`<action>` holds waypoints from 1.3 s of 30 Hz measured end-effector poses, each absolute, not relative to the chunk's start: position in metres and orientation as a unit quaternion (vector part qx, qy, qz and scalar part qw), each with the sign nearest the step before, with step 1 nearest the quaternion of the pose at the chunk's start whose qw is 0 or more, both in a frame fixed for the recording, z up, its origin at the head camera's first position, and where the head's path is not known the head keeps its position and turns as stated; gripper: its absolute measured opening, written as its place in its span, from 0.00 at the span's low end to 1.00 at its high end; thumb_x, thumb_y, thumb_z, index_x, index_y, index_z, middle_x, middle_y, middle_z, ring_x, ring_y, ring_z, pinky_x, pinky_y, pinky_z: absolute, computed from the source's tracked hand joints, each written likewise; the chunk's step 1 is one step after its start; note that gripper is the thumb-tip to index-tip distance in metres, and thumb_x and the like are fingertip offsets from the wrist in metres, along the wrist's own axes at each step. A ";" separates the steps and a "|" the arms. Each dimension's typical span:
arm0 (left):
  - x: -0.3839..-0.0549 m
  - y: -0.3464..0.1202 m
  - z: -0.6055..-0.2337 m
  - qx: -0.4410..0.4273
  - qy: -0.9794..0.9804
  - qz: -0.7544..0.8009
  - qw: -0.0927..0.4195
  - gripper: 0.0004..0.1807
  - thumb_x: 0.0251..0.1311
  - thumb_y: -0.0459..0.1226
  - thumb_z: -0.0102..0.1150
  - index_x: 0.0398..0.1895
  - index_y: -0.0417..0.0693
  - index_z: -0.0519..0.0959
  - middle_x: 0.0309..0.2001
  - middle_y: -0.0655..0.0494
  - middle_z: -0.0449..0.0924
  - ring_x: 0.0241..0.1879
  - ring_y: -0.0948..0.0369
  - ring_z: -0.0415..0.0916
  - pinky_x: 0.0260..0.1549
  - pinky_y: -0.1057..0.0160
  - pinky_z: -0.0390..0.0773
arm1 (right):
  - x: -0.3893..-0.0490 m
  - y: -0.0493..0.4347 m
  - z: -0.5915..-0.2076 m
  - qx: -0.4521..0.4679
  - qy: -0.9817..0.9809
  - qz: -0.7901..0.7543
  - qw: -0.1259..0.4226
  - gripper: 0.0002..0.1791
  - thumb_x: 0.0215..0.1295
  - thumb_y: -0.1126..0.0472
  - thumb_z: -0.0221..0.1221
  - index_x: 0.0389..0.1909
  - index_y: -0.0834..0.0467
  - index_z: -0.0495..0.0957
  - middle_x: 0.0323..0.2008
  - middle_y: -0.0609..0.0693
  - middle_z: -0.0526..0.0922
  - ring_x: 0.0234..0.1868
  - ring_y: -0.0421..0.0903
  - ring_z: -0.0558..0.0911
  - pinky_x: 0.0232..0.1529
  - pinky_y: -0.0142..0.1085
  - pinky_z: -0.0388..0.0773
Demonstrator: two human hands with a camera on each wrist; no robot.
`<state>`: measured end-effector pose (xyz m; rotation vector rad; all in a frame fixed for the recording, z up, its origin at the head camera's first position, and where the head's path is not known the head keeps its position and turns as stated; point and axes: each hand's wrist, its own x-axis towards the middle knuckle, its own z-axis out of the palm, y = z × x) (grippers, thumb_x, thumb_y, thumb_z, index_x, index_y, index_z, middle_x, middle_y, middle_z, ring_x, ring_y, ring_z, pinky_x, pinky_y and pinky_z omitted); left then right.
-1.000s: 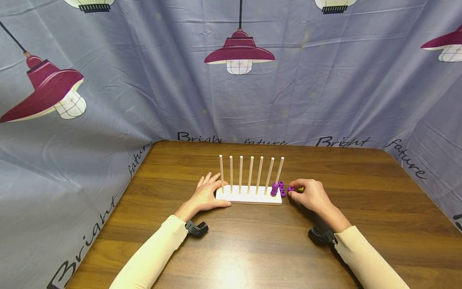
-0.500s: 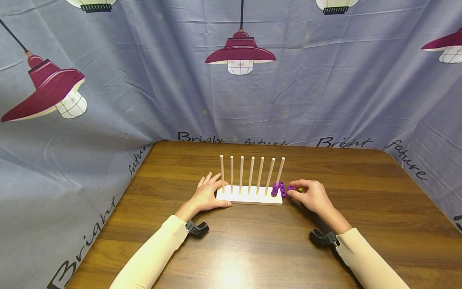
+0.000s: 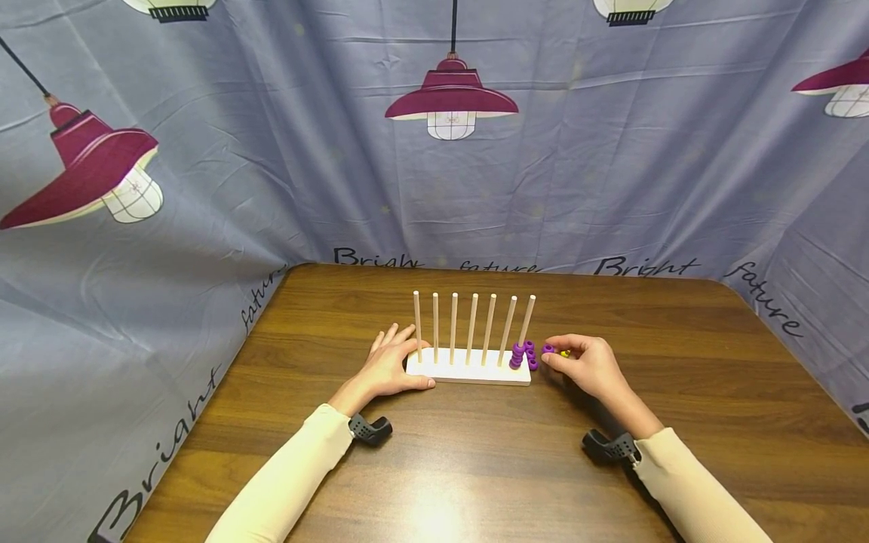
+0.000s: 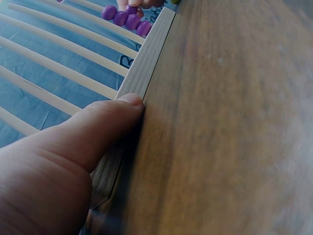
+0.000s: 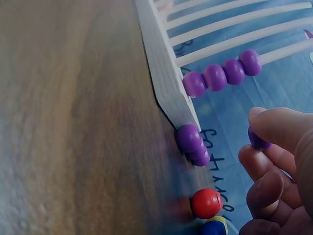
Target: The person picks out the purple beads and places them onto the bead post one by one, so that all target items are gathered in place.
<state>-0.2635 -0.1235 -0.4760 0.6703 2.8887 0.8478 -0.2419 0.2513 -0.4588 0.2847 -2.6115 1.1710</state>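
Note:
A pale wooden bead stand (image 3: 468, 372) with a row of upright pegs sits mid-table. My left hand (image 3: 387, 368) holds its left end, the thumb (image 4: 110, 125) against the front edge and the other fingers spread behind. Purple beads (image 5: 215, 77) are stacked on the rightmost peg. Just right of the base lie loose purple beads (image 5: 188, 138). Between thumb and fingertips, my right hand (image 3: 589, 366) pinches one purple bead (image 5: 257, 141). That bead is off the table, apart from the stand, and mostly covered by the fingers in the right wrist view.
A red bead (image 5: 206, 203) and a blue bead (image 5: 213, 228) lie on the table near the right hand. Something yellow (image 3: 565, 353) shows just behind the right fingers. A blue-grey curtain (image 3: 326, 166) with printed lamps hangs behind the brown wooden table (image 3: 326, 302).
My right hand has risen slightly, lifting the pinched purple bead a little. The left hand and the stand stay where they were.

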 end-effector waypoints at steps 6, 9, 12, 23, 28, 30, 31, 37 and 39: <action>-0.264 -0.123 -0.476 0.218 0.937 0.270 0.027 0.38 0.47 0.57 0.75 0.63 0.57 0.79 0.79 0.40 0.58 0.81 0.37 0.45 0.79 0.36 0.41 | -0.242 0.251 -0.458 0.100 -0.899 0.408 0.124 0.11 0.55 0.65 0.72 0.39 0.65 0.88 0.21 0.47 0.83 0.19 0.31 0.69 0.19 0.29 0.68; -0.263 -0.124 -0.476 0.218 0.937 0.273 0.027 0.38 0.47 0.57 0.75 0.63 0.56 0.79 0.79 0.40 0.59 0.81 0.36 0.45 0.79 0.35 0.41 | -0.242 0.252 -0.458 0.103 -0.899 0.408 0.123 0.11 0.55 0.65 0.73 0.39 0.64 0.88 0.24 0.49 0.85 0.20 0.31 0.69 0.19 0.29 0.68; -0.263 -0.124 -0.476 0.217 0.936 0.277 0.025 0.38 0.46 0.56 0.76 0.62 0.56 0.80 0.78 0.39 0.59 0.81 0.36 0.45 0.78 0.35 0.41 | -0.242 0.252 -0.459 0.105 -0.899 0.408 0.120 0.11 0.55 0.65 0.73 0.39 0.64 0.88 0.27 0.53 0.87 0.20 0.31 0.68 0.19 0.28 0.67; -0.262 -0.123 -0.476 0.218 0.935 0.280 0.022 0.38 0.46 0.56 0.76 0.62 0.55 0.80 0.78 0.40 0.59 0.80 0.35 0.45 0.78 0.34 0.41 | -0.241 0.252 -0.455 0.103 -0.898 0.415 0.104 0.11 0.56 0.64 0.73 0.39 0.64 0.88 0.27 0.53 0.87 0.19 0.31 0.69 0.18 0.28 0.67; -0.263 -0.123 -0.476 0.217 0.935 0.278 0.021 0.38 0.46 0.56 0.76 0.62 0.55 0.80 0.78 0.40 0.59 0.80 0.35 0.45 0.78 0.34 0.41 | -0.241 0.252 -0.455 0.111 -0.894 0.422 0.104 0.11 0.56 0.64 0.72 0.39 0.65 0.88 0.25 0.55 0.87 0.18 0.30 0.70 0.18 0.28 0.67; -0.263 -0.123 -0.476 0.218 0.935 0.277 0.022 0.38 0.46 0.56 0.76 0.62 0.55 0.80 0.78 0.39 0.59 0.80 0.35 0.45 0.78 0.34 0.41 | -0.241 0.253 -0.455 0.112 -0.893 0.423 0.105 0.11 0.56 0.65 0.72 0.39 0.65 0.88 0.24 0.55 0.87 0.17 0.29 0.70 0.18 0.27 0.68; -0.263 -0.123 -0.476 0.218 0.935 0.277 0.022 0.38 0.46 0.56 0.76 0.62 0.55 0.80 0.78 0.39 0.59 0.80 0.35 0.45 0.78 0.34 0.41 | -0.241 0.253 -0.455 0.113 -0.893 0.423 0.106 0.11 0.56 0.65 0.72 0.39 0.65 0.88 0.25 0.56 0.87 0.17 0.29 0.71 0.18 0.27 0.68; -0.263 -0.123 -0.476 0.217 0.936 0.275 0.024 0.38 0.46 0.56 0.76 0.62 0.55 0.80 0.78 0.40 0.59 0.80 0.35 0.45 0.78 0.34 0.41 | -0.241 0.253 -0.453 0.110 -0.893 0.422 0.114 0.11 0.56 0.65 0.72 0.39 0.66 0.88 0.27 0.57 0.88 0.18 0.31 0.70 0.18 0.28 0.68; -0.263 -0.123 -0.476 0.217 0.936 0.275 0.025 0.37 0.46 0.56 0.76 0.62 0.55 0.80 0.78 0.40 0.59 0.80 0.36 0.45 0.78 0.34 0.41 | -0.241 0.253 -0.453 0.110 -0.894 0.419 0.112 0.11 0.56 0.65 0.72 0.39 0.65 0.88 0.27 0.56 0.88 0.18 0.31 0.70 0.18 0.28 0.68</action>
